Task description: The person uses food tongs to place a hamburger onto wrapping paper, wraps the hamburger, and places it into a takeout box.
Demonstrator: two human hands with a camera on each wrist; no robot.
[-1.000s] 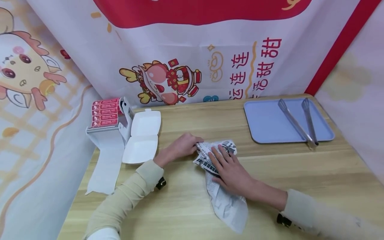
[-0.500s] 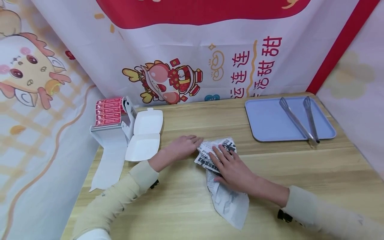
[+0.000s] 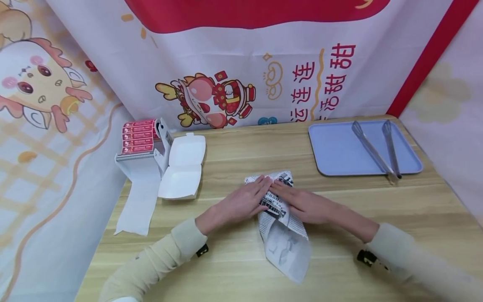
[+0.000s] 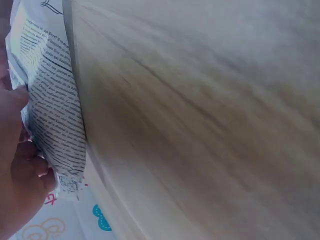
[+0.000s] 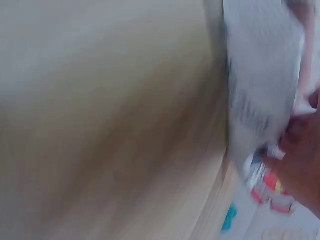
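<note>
A packet wrapped in newsprint-patterned paper (image 3: 273,204) lies on the wooden table in the head view, its loose tail of paper spreading toward the near side. My left hand (image 3: 243,203) rests on the packet's left part with fairly straight fingers. From the right, my right hand (image 3: 311,205) presses on it, its fingertips meeting those of the left near the far end. In the left wrist view, the packet's printed side (image 4: 55,95) shows beside the left hand (image 4: 22,160). Motion blurs the paper (image 5: 262,75) in the right wrist view. What the paper wraps is hidden.
An open white clamshell box (image 3: 181,181) stands at the left beside a dispenser with a roll of red labels (image 3: 137,137), its white strip (image 3: 139,205) trailing onto the table. A blue tray (image 3: 336,151) at the back right bears metal tongs (image 3: 371,149), whose joined end overhangs its near edge.
My left hand has moved right from the packet's far left corner onto its top. The right hand has shifted right, its fingers now pointing left, and the paper's left flap lies folded over.
</note>
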